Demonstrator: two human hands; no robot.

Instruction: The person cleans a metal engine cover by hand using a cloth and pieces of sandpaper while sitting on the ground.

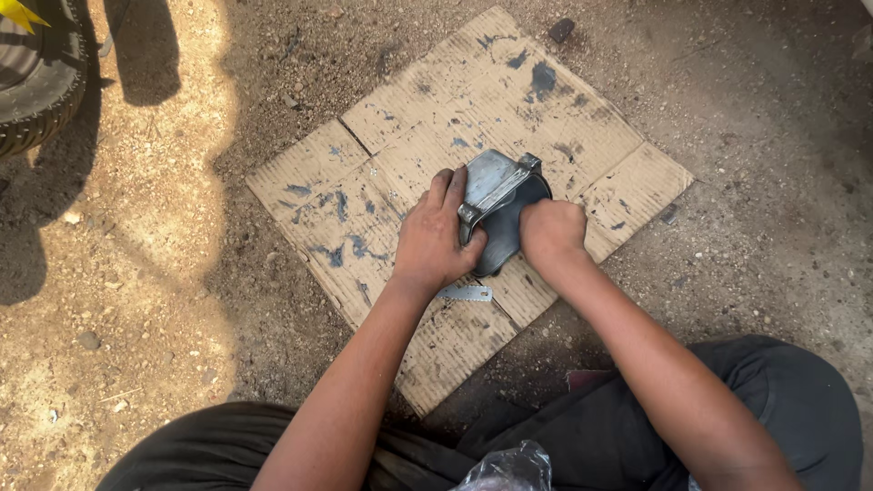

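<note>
- Metal part (496,205) sits on the cardboard (582,118), long axis running away from the person, tilted right
- Left hand (435,238) wraps its left edge, fingers curled closed on it
- Right hand (550,232), fisted, presses its right side; whether it holds anything is unclear
- Both hands touch it, part between them

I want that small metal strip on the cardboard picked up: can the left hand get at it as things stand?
Probably yes, once freed. The metal strip lies bare on the cardboard just beside the left hand's wrist, nothing covering it. But that hand is now gripping the dark metal part, so it must let go first.
</note>
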